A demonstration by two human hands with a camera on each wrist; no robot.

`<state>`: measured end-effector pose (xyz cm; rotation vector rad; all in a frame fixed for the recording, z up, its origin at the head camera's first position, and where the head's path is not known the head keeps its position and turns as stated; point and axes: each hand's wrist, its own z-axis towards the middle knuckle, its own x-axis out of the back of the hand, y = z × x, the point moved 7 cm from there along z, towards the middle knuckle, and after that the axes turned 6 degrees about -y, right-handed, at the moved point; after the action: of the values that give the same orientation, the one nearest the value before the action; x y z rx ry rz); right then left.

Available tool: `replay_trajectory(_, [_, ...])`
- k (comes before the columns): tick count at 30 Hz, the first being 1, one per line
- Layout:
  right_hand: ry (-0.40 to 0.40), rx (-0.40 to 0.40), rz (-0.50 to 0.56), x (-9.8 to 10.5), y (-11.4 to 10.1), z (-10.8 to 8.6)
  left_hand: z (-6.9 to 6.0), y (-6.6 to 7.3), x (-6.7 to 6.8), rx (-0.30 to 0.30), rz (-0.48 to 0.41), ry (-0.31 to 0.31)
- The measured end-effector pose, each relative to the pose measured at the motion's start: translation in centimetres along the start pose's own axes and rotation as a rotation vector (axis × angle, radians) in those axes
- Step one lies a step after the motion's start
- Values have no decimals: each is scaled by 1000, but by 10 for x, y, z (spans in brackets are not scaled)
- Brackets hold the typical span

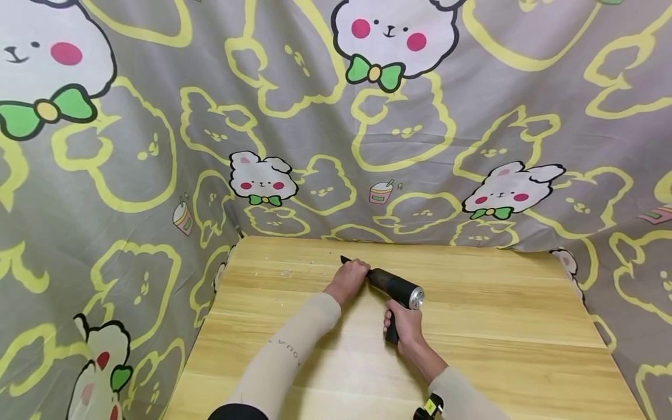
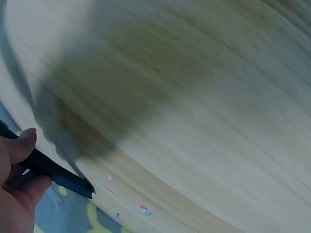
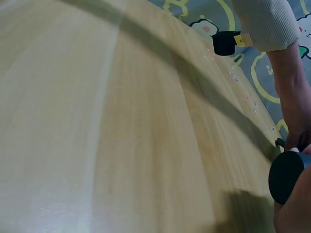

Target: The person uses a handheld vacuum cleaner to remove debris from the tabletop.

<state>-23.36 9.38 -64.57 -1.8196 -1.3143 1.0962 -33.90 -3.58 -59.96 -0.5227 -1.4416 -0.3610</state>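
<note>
A black handheld vacuum (image 1: 394,286) with a silver end cap is held above the wooden table. My right hand (image 1: 406,324) grips its handle; in the right wrist view part of that hand (image 3: 296,204) shows at the right edge beside the dark handle end (image 3: 285,177). My left hand (image 1: 350,279) is around the narrow front nozzle, whose tip (image 1: 344,259) points to the back left. In the left wrist view the thumb and fingers of this hand (image 2: 19,189) pinch the black nozzle (image 2: 63,177), its tip close to small scraps (image 2: 145,209).
Small pale and pink scraps (image 1: 286,272) are scattered over the back left of the wooden table (image 1: 499,303). A grey curtain (image 1: 315,134) with yellow outlines and white rabbits hangs along the back and sides.
</note>
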Motion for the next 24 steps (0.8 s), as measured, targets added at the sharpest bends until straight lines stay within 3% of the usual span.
replay_trajectory(7, [-27, -11, -7, -12, -1, 10, -2, -17, -4, 56, -49, -21])
replay_trajectory(24, [-92, -20, -41, -34, -13, 29, -4, -46, -3, 104, -122, 9])
